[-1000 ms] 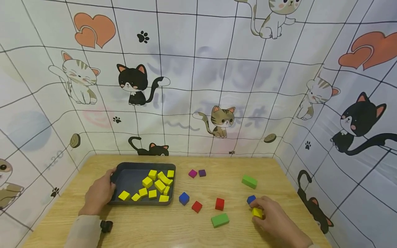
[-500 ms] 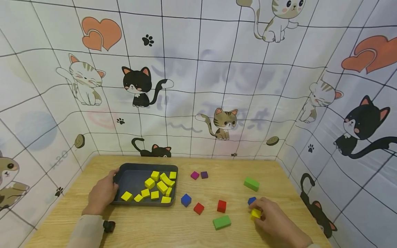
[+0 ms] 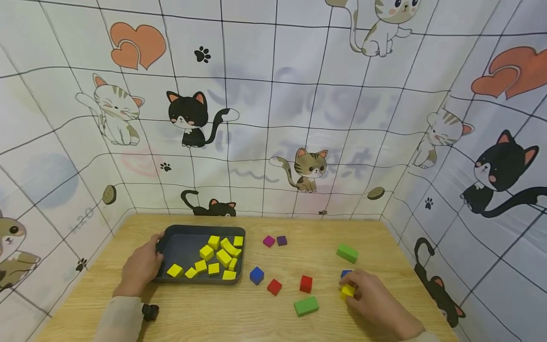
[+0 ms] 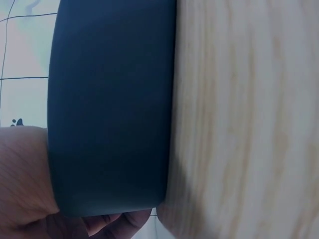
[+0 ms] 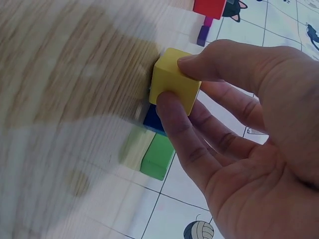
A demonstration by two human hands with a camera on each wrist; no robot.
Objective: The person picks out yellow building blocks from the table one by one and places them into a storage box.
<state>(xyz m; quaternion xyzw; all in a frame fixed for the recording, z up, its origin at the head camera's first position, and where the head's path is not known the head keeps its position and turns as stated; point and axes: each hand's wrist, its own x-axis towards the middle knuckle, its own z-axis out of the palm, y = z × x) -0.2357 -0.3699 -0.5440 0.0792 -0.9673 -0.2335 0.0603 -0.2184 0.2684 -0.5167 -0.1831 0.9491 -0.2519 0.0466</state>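
Observation:
My left hand grips the left side of a dark grey rectangular tray. Several yellow blocks lie inside it, mostly toward its right half. In the left wrist view the tray's outer wall fills much of the picture, and the fingers are partly hidden by it. At the right, my right hand pinches a yellow block between thumb and fingers, close to the table. Just behind it is a blue block, partly covered by the hand.
On the wooden table stand a second blue block, red blocks, green blocks, a magenta block and a purple block. Cat-print cloth walls enclose the table's back and sides.
The right hand has shifted slightly left with the yellow block pinched in its fingers. The left hand keeps its hold on the tray. The head view has tilted a little.

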